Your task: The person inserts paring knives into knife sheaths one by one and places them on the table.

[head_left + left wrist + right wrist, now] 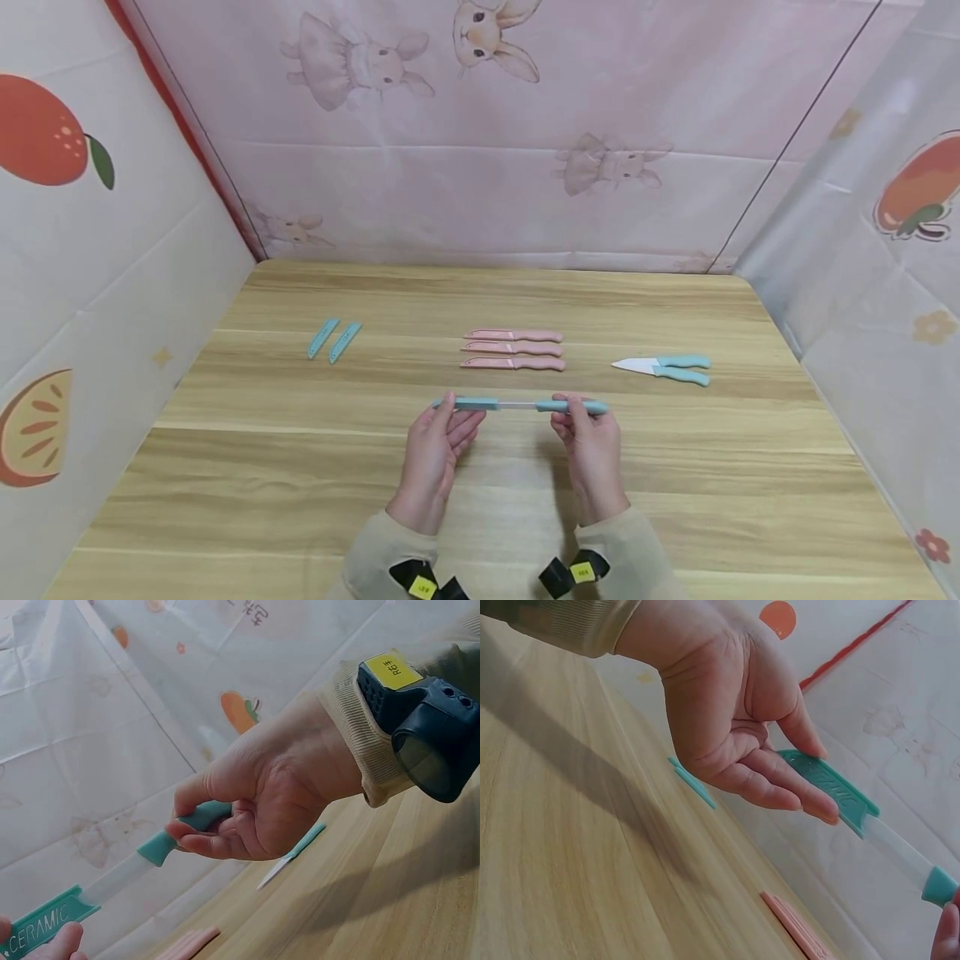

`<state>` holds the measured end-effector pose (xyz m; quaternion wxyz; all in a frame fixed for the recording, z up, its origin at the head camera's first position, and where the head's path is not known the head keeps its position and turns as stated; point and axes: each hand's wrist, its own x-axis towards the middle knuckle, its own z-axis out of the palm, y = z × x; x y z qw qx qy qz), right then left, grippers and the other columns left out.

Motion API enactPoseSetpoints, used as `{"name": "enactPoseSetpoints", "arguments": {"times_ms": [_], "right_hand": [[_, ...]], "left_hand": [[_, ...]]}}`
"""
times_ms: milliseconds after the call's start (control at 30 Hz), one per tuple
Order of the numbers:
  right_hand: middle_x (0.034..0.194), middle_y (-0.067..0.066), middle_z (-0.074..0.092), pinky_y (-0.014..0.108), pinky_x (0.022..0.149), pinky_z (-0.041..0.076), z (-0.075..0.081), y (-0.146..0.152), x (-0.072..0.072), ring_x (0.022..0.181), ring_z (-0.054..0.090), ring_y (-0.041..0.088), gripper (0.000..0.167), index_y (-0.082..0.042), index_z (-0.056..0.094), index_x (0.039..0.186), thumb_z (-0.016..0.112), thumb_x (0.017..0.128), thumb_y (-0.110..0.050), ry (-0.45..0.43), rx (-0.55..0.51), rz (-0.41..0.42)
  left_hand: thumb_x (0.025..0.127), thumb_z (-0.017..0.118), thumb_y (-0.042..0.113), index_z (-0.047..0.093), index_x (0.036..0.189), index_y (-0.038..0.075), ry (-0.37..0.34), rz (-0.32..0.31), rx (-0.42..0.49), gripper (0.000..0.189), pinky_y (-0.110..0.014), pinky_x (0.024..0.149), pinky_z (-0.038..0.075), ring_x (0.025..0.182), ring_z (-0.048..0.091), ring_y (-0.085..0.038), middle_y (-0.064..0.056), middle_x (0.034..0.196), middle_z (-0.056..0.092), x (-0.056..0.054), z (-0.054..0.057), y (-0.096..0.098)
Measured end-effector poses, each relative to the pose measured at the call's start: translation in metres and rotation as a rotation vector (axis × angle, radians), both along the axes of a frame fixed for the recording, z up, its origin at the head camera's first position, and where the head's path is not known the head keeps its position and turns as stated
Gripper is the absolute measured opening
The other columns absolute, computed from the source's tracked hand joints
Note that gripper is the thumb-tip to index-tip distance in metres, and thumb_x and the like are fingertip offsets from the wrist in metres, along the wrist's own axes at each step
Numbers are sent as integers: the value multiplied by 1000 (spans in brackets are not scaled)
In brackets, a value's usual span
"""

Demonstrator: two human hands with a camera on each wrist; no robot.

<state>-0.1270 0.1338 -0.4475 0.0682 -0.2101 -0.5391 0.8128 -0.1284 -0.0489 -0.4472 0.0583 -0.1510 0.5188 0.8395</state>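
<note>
My left hand (433, 467) pinches a turquoise knife sheath (478, 404) between thumb and fingers, above the table's middle. Opposite it, my right hand (592, 462) grips the turquoise handle of a knife (550, 407). Between the two hands a stretch of pale blade (116, 882) is bare, its front end inside the sheath's mouth. The sheath, lettered "CERAMIC", shows across from the camera in the right wrist view, with the left hand (731, 727) on it. In the left wrist view the right hand (259, 795) has its fingers curled round the handle.
Three pink sheathed knives (513, 348) lie in a row behind the hands. To the right are two turquoise-handled knives (682, 368) with bare white blades. Two turquoise sheaths (334, 341) lie at the left. Printed cloth walls (480, 200) border the wooden table (262, 467).
</note>
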Motion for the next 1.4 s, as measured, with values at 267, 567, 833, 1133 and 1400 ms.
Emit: {"name": "enactPoseSetpoints", "arguments": {"times_ms": [267, 567, 833, 1133, 1400], "right_hand": [[88, 3, 67, 23, 72, 53, 0, -3, 1, 69, 60, 7, 15, 1, 47, 100, 47, 98, -13, -15, 2, -5], [90, 4, 67, 23, 72, 53, 1, -5, 1, 70, 60, 7, 16, 2, 47, 101, 47, 99, -13, -23, 17, -5], [89, 4, 67, 23, 72, 53, -1, -6, 0, 69, 61, 7, 14, 1, 46, 99, 48, 98, -13, -22, 6, -9], [86, 4, 67, 23, 70, 53, -1, -9, 0, 67, 61, 8, 12, 0, 45, 96, 49, 97, -11, -8, -13, -15], [90, 5, 67, 24, 72, 53, -1, -10, 1, 70, 61, 8, 14, 1, 46, 96, 48, 98, -13, -27, 10, -1]], "left_hand": [[101, 40, 27, 50, 109, -4, 3, 1, 9, 33, -37, 83, 51, 92, 67, -20, -16, 99, 68, 1, -1, -1], [100, 43, 30, 51, 109, -4, 8, 1, 6, 36, -37, 82, 52, 91, 67, -19, -15, 98, 69, 1, -2, -1], [101, 40, 28, 50, 109, -4, 7, -1, -2, 35, -37, 83, 52, 92, 67, -20, -16, 100, 68, 2, -1, -1], [101, 41, 30, 50, 108, -3, 11, 4, 2, 35, -37, 84, 51, 92, 67, -20, -17, 100, 68, 3, -2, -1], [101, 41, 28, 50, 109, -4, 10, -1, 10, 34, -37, 84, 51, 92, 67, -20, -17, 101, 68, 4, -1, -1]]}}
